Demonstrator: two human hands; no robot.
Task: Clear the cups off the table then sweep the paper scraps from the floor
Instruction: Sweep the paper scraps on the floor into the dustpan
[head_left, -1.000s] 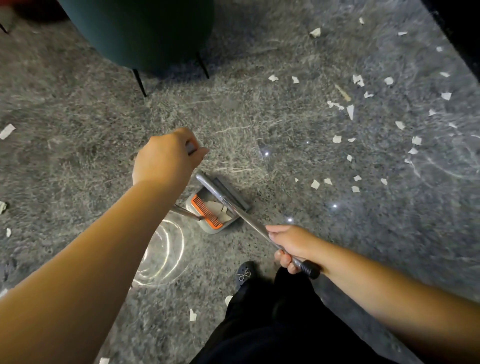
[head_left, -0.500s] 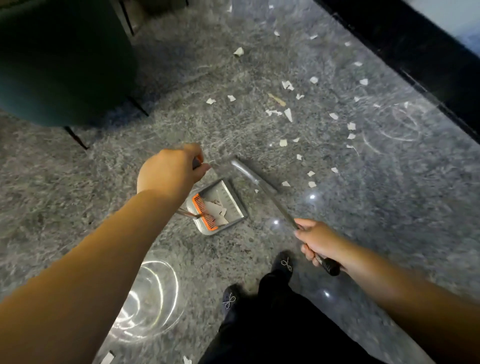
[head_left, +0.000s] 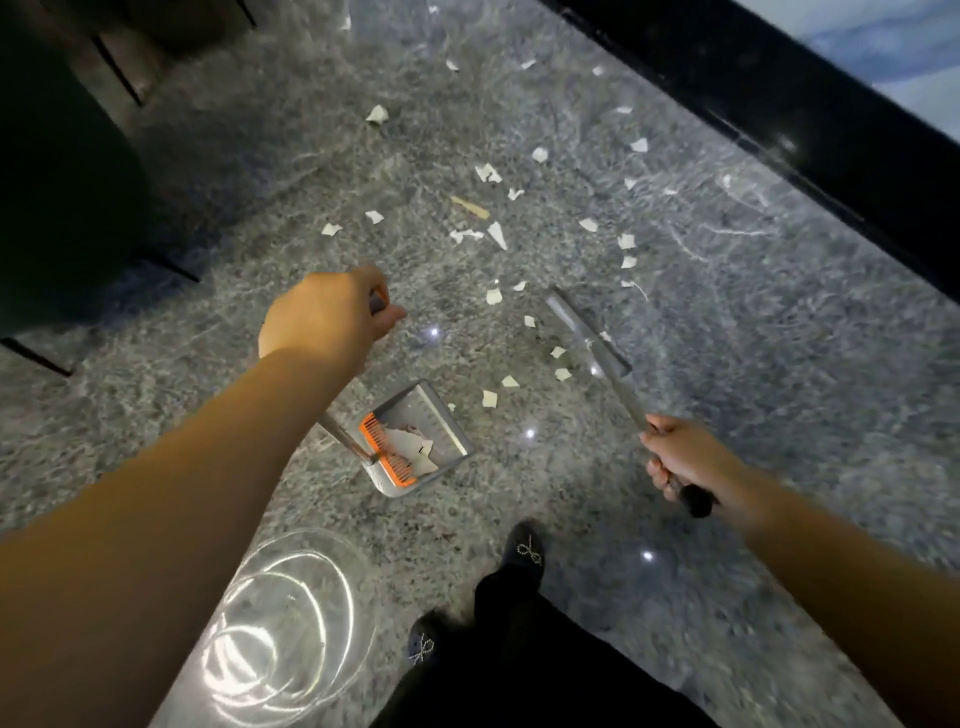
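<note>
Sweeping is under way. The left hand (head_left: 327, 317) grips the upright handle of the grey dustpan with its orange comb (head_left: 421, 441); the right hand (head_left: 680, 457) grips the grey broom (head_left: 587, 332). White paper scraps (head_left: 493, 296) lie on the speckled grey floor (head_left: 779, 364) beyond the pan; next, draw them panward.

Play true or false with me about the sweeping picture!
1. The left hand holds the dustpan handle. True.
2. The dustpan is empty. False: paper scraps lie inside it.
3. The right hand grips the broom. True.
4. All scraps are swept up. False: many lie on the floor.
5. The comb strip in the dustpan is blue. False: it is orange.
</note>
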